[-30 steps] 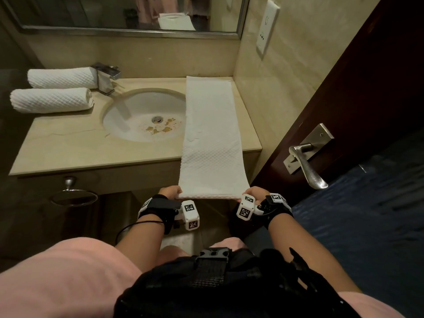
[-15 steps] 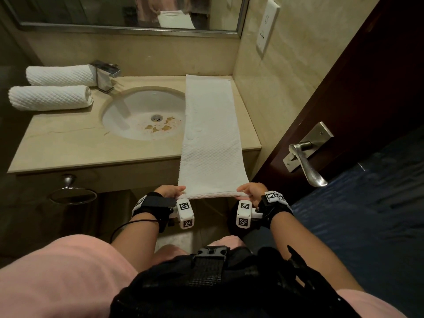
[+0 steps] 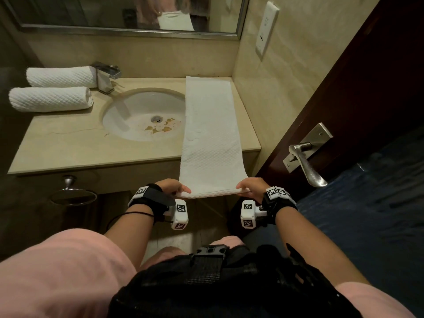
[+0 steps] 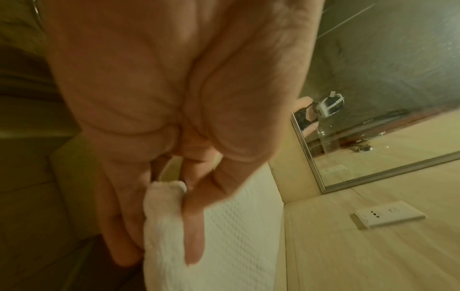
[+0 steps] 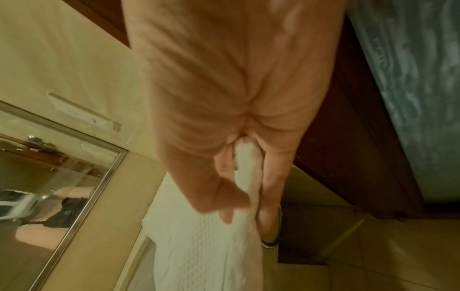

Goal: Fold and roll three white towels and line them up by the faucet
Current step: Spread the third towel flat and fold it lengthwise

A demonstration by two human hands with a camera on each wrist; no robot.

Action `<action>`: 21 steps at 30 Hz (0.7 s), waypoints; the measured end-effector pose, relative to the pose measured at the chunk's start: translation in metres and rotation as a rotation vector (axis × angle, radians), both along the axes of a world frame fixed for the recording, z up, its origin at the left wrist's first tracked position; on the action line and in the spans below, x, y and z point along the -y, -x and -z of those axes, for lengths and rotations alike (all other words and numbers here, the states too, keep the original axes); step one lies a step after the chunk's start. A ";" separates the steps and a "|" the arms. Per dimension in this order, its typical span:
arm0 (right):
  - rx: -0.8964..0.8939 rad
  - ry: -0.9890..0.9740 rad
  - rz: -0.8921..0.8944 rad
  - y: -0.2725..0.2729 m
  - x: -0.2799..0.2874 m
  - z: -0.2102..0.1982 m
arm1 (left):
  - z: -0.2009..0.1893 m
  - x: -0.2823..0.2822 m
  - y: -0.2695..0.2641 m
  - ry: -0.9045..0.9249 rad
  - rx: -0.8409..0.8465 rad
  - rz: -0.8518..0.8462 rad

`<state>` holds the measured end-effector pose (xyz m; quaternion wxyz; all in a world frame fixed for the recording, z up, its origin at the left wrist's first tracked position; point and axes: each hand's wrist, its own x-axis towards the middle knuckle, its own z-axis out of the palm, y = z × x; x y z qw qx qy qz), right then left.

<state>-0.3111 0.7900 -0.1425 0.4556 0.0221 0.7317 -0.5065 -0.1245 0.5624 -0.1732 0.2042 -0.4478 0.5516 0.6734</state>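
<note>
On the bench [image 3: 68, 143] in the head view, two rolls [image 3: 52, 88] lie left of the faucet [image 3: 106, 76] while the left hand [image 3: 171, 187] and right hand [image 3: 250, 185] pinch the flat towel's [image 3: 211, 134] near corners, each wrist view showing thumb and fingers [image 4: 193, 226] clamped on its edge.

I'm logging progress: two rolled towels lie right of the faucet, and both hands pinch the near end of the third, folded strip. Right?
Not quite. The head view shows the two rolled towels left of the faucet, not right. The rest holds: the left hand and right hand pinch the near end of the folded strip.
</note>
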 end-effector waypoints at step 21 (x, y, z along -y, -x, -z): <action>-0.143 0.039 -0.035 0.005 -0.019 0.027 | 0.004 -0.009 -0.005 -0.002 -0.272 -0.278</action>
